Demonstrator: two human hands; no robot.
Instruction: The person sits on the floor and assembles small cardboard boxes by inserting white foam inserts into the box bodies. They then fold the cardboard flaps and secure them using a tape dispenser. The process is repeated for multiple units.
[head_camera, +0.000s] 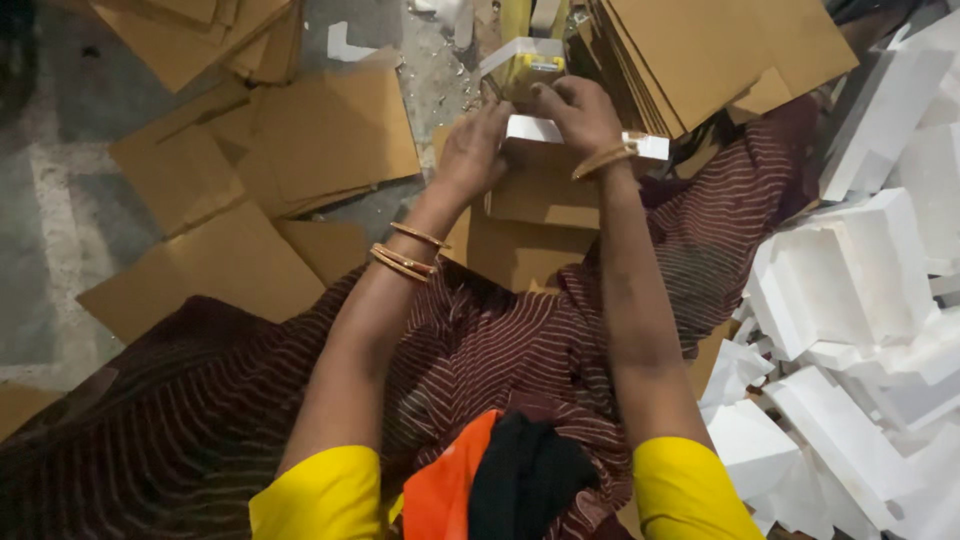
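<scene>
Flat cardboard sheets are spread over the floor, upper left. White foam blocks are heaped at right. At top centre, a white foam piece is clasped by left hand and right hand, both grips closed around it, above a small cardboard box.
</scene>
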